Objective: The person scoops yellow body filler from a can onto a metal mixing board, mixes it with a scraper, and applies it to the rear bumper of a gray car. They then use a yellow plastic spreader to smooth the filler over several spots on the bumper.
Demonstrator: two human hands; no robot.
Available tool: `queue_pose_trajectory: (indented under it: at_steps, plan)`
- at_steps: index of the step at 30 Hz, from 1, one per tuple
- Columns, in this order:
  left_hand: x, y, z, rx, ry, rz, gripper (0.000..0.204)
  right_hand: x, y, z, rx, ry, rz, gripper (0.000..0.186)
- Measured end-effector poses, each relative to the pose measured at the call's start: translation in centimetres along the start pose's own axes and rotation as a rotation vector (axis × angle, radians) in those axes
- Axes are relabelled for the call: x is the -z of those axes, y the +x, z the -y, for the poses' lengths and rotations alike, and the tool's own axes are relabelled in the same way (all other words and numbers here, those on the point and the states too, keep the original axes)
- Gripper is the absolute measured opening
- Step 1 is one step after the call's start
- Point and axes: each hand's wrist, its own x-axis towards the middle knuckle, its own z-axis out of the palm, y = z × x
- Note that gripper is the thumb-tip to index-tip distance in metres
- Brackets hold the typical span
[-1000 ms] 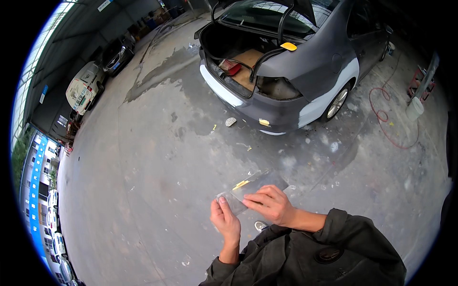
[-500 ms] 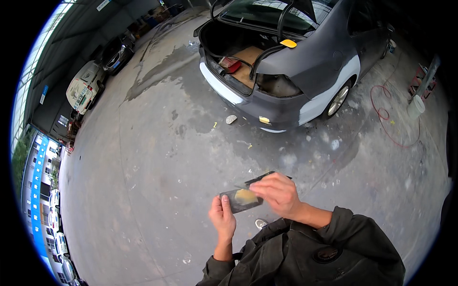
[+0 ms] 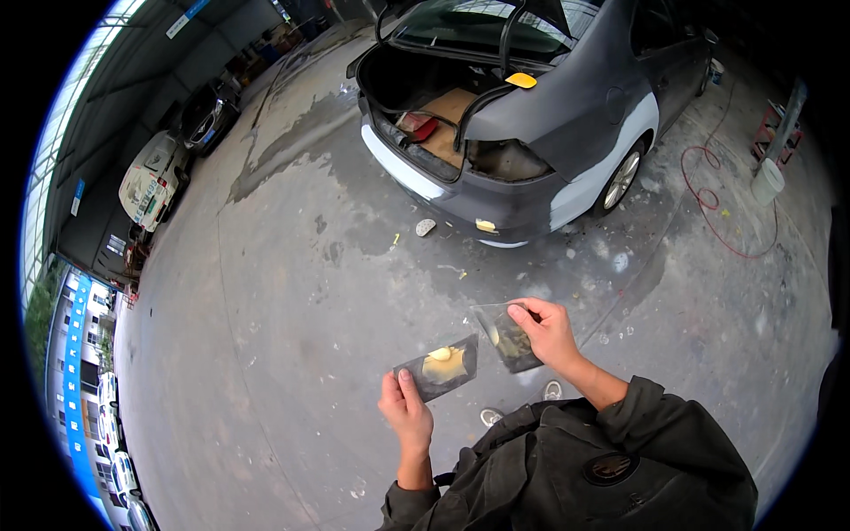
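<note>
My left hand point(image 3: 408, 418) grips the near end of a dark flat filler spreader point(image 3: 418, 382), thumb on top. Yellow filler paste point(image 3: 450, 363) is smeared over that blade, with a paler lump at its far edge. My right hand point(image 3: 551, 334) pinches a second dark filler spreader point(image 3: 513, 350) by its upper right edge. A small pale dab of paste shows on this one's left side. The two blades are close to each other but apart, held above the floor in front of me.
A grey car point(image 3: 567, 119) with an open trunk and pale primed patches stands ahead. A yellow pad-like piece point(image 3: 521, 80) lies on its trunk edge. Its bumper bears a small yellow patch point(image 3: 486, 226). A red hose point(image 3: 708, 199) curls near a white bucket point(image 3: 768, 181) at right.
My right hand has moved away from the left blade, turning its spreader so the flat face shows. A distinct lump of paste now shows on the left spreader, which has tilted.
</note>
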Motion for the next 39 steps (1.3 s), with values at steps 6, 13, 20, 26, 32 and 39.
queue_pose_trajectory:
  at_steps: [6,13,20,26,32,39]
  plan:
    - [-1.6,-0.5,1.1,0.072,-0.321,-0.021,0.028,-3.4,-1.7,-2.3,-0.328,0.369,-0.092,0.017]
    - [-3.2,-2.5,-0.1,0.103,-0.106,0.165,0.023,-4.6,-2.3,-1.5,-0.387,0.374,-0.063,0.019]
    - [-2.0,-2.8,-1.5,-0.015,0.204,0.307,0.025,-2.7,0.8,3.1,-0.150,0.587,-0.202,0.019]
    - [-1.4,-0.8,0.3,0.044,-0.089,0.138,0.026,0.1,0.7,2.6,-0.148,0.457,0.458,0.025]
    - [-0.9,-0.4,0.9,0.078,-0.183,0.072,0.027,0.6,0.6,1.0,0.202,-0.247,0.511,0.021]
    - [-1.8,-0.5,0.0,0.158,-0.281,-0.001,0.028,-2.4,-3.1,3.1,0.912,-0.676,0.182,0.033]
